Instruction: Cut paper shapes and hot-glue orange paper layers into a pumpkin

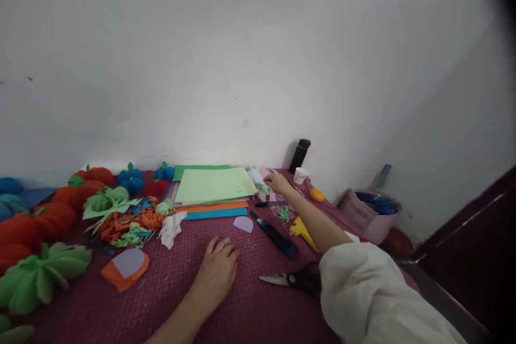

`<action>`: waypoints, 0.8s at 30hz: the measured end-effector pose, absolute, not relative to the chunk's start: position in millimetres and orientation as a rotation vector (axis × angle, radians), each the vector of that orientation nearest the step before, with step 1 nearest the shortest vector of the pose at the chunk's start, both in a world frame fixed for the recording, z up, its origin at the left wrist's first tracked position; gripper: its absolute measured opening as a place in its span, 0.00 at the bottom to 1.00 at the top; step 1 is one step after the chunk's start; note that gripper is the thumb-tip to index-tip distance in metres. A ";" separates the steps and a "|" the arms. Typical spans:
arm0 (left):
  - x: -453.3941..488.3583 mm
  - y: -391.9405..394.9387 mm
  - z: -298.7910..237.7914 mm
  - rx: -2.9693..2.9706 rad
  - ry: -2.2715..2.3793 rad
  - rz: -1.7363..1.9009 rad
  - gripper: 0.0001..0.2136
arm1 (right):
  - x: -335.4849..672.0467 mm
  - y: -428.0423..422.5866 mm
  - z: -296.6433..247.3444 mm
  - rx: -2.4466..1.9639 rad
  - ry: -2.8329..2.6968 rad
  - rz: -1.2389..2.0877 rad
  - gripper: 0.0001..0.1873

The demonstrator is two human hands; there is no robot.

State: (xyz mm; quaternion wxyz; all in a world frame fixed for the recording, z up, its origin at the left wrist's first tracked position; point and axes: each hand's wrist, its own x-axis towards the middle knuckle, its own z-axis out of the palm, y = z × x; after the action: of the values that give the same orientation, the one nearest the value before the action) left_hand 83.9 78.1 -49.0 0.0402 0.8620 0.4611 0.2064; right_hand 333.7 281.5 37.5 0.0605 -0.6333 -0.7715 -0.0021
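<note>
The right hand point(278, 183) is stretched far across the counter point(258, 306) and touches the small paper pieces point(257, 176) beside the light green sheets point(213, 185); whether it grips them, I cannot tell. The left hand point(217, 271) lies open and flat, well apart from them.

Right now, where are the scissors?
In the head view the scissors lie on the red cloth, low and right of centre, between the left hand and the white sleeve, handles toward the sleeve.

Faint lettering on the pink box point(357, 208) is unreadable
</note>
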 end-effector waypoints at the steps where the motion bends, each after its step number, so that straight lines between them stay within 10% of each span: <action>1: 84.2 78.5 -49.6 2.635 1.417 0.619 0.14 | 330.6 287.9 34.6 -1.923 -2.345 -0.014 0.14; 24: 86.6 81.5 -54.6 2.636 1.436 0.544 0.16 | 334.0 326.7 24.7 -2.099 -2.341 -0.045 0.15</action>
State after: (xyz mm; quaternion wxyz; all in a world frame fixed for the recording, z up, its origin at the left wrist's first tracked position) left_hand 86.6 81.5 -54.6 0.0454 0.8633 0.4701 0.1780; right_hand 334.0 326.7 24.7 -0.0017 -0.6675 -0.7444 -0.0142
